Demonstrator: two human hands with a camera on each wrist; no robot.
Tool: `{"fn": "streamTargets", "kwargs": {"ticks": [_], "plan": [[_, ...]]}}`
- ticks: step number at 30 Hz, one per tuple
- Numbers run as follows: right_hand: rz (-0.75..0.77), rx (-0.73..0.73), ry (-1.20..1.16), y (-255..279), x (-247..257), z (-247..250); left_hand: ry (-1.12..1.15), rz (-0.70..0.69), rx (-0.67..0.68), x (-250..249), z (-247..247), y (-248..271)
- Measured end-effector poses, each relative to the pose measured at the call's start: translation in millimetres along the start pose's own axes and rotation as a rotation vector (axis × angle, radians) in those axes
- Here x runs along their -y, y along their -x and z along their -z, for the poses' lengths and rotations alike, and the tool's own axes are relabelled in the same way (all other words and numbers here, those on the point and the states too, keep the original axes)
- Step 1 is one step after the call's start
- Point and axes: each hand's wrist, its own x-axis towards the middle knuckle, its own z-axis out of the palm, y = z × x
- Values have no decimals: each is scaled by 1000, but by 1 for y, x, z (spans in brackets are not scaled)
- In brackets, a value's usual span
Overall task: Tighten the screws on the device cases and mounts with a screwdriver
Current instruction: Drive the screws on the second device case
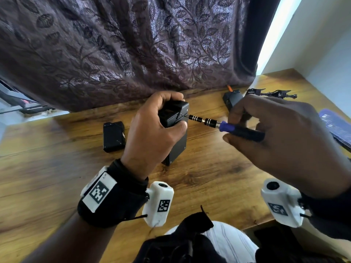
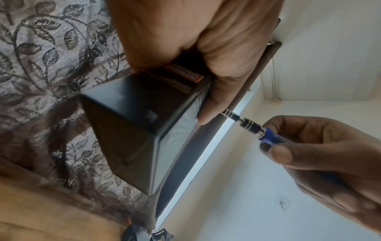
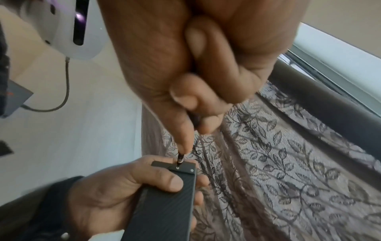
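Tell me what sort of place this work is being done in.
Most likely a room in a home, not a workshop. A wooden table stands against a leaf-patterned curtain over a window, and black device cases lie loose on it beside the one being screwed.

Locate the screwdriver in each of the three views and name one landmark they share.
Head: the screwdriver lies centre-right, tip at the black case.
Left wrist: right of centre, handle in the right hand.
Right wrist: only the shaft shows, lower centre, below the fingers.
Shared landmark: the leaf-patterned curtain.
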Motion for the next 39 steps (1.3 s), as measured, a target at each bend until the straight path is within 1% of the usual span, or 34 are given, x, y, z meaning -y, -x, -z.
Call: {"fn": "streamTargets", "kwargs": {"ticks": [2,3,5,9,13,18,20,23,25,29,32,34,36,39], "plan": [[11,-82,4,3,1,1,-14,-12,1,-2,0,0],[6,-83,12,4,3,2,-23,-15,-1,-3,0,-1],[-6,-38,8,3,4,1,-42,-15,-3,-2,1,-2],[-103,48,-107,-5,-3,-1,-72,-7,-6,2,-1,-1],[-95,86,-35,-7,-3,-9,-62,24,-42,4,-4,-1],[-77,-60,-26,0,-3,-9,-65,7,-28,1,-3,-3],[-87,-19,-48,-1,-1,-8,-84,-6,-20,0,-2,-4],[-162,62,-159,-6,-6,-11,-89,-14,-18,1,-1,-4],[-185,70,-211,-7,-8,-13,-85,-7,-22,2,-1,-3],[-152,70,-111,-6,-10,-18,-83,10,-33,5,-2,-3],[-122,-16,-62,-3,-12,-19,-77,12,-35,4,-3,-2],[-120,-47,-63,-2,-9,-18,-79,4,-39,3,-3,-2],[-110,-21,-79,-3,-6,-18,-84,0,-43,3,-3,-3],[-138,45,-133,-4,-10,-22,-103,-6,-38,3,-1,-2]]}}
